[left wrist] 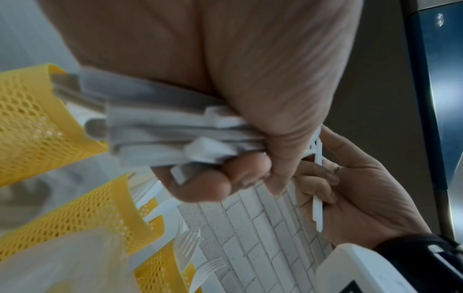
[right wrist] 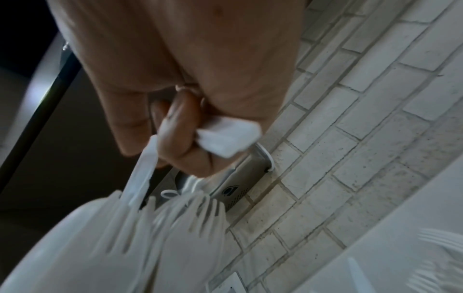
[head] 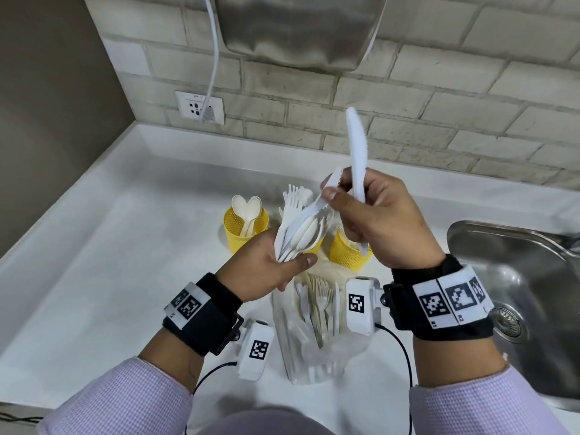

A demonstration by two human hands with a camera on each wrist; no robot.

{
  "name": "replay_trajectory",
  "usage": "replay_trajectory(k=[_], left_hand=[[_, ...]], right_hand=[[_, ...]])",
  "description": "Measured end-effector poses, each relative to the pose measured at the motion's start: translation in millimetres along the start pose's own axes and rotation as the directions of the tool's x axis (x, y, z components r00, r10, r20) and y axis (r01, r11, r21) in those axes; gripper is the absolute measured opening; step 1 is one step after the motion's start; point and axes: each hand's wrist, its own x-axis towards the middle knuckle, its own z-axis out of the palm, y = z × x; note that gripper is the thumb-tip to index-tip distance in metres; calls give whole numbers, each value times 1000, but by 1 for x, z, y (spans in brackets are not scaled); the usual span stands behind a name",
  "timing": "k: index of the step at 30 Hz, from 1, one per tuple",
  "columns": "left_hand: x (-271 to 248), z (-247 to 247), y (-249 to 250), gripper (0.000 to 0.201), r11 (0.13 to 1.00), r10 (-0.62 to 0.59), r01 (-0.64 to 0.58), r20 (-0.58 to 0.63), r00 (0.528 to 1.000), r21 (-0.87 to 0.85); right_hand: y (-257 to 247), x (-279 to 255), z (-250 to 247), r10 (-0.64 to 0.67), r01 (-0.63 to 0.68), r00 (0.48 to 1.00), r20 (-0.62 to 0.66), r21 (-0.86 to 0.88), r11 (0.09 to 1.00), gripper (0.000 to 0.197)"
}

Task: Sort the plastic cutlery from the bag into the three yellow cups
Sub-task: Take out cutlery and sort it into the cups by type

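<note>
My left hand (head: 282, 262) grips a mixed bundle of white plastic cutlery (head: 301, 229) above the cups; its handle ends (left wrist: 162, 134) stick out of the fist. My right hand (head: 354, 205) holds one white knife (head: 357, 146) upright, and its thumb and forefinger pinch a second knife (head: 332, 180) that still lies in the bundle. Three yellow mesh cups stand behind: the left cup (head: 233, 229) holds spoons, the middle cup (head: 314, 244) with forks is mostly hidden, and the right cup (head: 346, 254) is partly hidden. The clear bag (head: 317, 337) with more cutlery lies on the counter below my hands.
A steel sink (head: 518, 309) is set into the white counter (head: 110, 262) at the right. A brick wall with an outlet (head: 201, 108) and a steel wall unit (head: 298, 26) rises behind the cups. A brown side wall closes off the left.
</note>
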Motion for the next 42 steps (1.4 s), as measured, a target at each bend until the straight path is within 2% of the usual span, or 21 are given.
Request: replay_trajectory(k=[2, 5, 12, 17, 21, 24, 27, 29, 33, 38, 40, 42], left_hand=[[0, 0, 1, 11, 1000, 6, -6, 2, 1000, 4], [-1, 0, 1, 10, 1000, -11, 11, 0, 1000, -2], [-3, 1, 6, 10, 1000, 11, -11, 20, 1000, -13], [-3, 0, 8, 11, 1000, 20, -20, 24, 1000, -21], [-2, 1, 4, 12, 1000, 19, -19, -5, 1000, -23], [-1, 1, 3, 9, 998, -5, -1, -104, 995, -61], [-1, -1, 4, 23, 998, -42, 35, -139, 989, -54], [-2, -1, 6, 29, 996, -58, 48, -125, 990, -80], [0, 2, 11, 21, 952, -71, 48, -68, 995, -302], [2, 8, 13, 22, 869, -160, 131, -20, 987, -477], [2, 9, 15, 16, 840, -183, 156, -1, 983, -519], [1, 9, 17, 15, 830, -174, 146, 0, 985, -538]], right_hand=[[3, -2, 2, 0, 3, 1000, 31, -80, 997, 8], [0, -4, 3, -40, 40, 999, 8, -68, 997, 8], [-6, 6, 2, -82, 122, 977, -198, 201, 972, 10], [-13, 5, -6, 21, 135, 962, -273, 541, 830, 10], [-15, 8, -8, 25, 232, 933, -358, 655, 719, 10], [-16, 10, -9, 49, 289, 900, -434, 675, 679, 10], [-16, 8, -6, 100, 301, 852, -513, 638, 709, 22], [-16, 7, 2, 105, 282, 842, -529, 597, 751, 36], [-12, -1, 23, 35, 250, 871, -489, 504, 827, 57], [3, -7, 45, -76, 240, 917, -391, 390, 889, 56], [10, -11, 52, -54, 194, 931, -360, 365, 911, 56], [18, -15, 57, 44, 104, 936, -349, 393, 914, 55]])
